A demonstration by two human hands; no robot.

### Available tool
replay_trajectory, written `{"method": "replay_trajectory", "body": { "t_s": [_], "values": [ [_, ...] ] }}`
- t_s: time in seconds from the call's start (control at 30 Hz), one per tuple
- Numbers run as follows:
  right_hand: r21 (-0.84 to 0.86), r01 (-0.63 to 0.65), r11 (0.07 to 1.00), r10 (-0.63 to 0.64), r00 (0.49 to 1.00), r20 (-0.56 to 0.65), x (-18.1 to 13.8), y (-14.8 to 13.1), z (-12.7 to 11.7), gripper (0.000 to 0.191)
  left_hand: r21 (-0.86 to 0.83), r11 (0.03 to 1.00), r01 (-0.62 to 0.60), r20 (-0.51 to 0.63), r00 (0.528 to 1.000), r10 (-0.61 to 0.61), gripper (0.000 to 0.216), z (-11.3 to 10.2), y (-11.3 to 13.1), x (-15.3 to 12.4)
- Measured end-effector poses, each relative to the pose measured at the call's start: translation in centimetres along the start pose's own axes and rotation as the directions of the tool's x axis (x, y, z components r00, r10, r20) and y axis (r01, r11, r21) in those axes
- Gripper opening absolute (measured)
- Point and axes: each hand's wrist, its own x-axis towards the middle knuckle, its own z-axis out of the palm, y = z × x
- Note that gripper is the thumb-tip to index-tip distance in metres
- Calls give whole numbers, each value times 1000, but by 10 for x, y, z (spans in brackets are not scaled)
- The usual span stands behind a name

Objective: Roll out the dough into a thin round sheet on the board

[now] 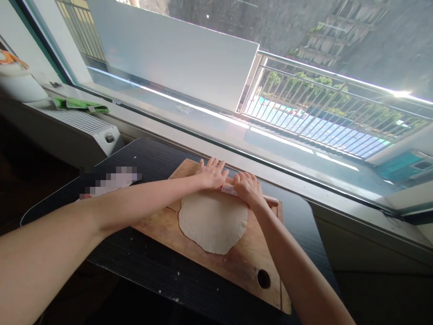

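A flat, roughly round sheet of dough (pixel 213 221) lies on a wooden cutting board (pixel 250 246). Across its far edge rests a wooden rolling pin (pixel 270 200), with a pale label showing between my hands. My left hand (pixel 214 174) lies over the pin's left part, palm down, fingers stretched and spread. The fingers of my right hand (pixel 249 187) curl over the pin farther right, and its right end sticks out past that hand. The pin's left end is hidden under my left hand.
The board sits on a dark table (pixel 149 253) with pale specks. A blurred-out packet (pixel 115 180) lies behind my left forearm. A window sill and glass run along the far side. At left are a radiator (pixel 84 126), a green cloth (pixel 81 105) and a white container (pixel 22 83).
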Motion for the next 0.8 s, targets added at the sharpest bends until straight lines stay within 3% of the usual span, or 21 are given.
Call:
{"method": "replay_trajectory", "body": {
  "t_s": [0.07,0.13,0.33,0.57,0.7,0.8],
  "values": [
    [-39,66,997,-67,997,-45,-17,2,4,39,5,997,-79,-18,997,79,62,6,0,-12],
    [-41,68,997,-71,995,-66,-15,4,5,39,3,998,-68,-22,997,68,62,7,0,-9],
    [29,-110,994,110,994,9,37,2,-4,48,-3,997,75,-13,997,-75,63,-8,1,34],
    [-22,64,998,-65,996,-59,-13,4,5,39,14,994,-112,-12,994,113,64,5,1,-6],
    [34,-32,999,32,999,-14,21,3,-1,45,-1,999,49,27,998,-49,63,-5,3,22],
    [37,-106,994,104,994,38,37,3,-4,48,-1,995,97,34,995,-97,60,-11,4,33]
  ]
}}
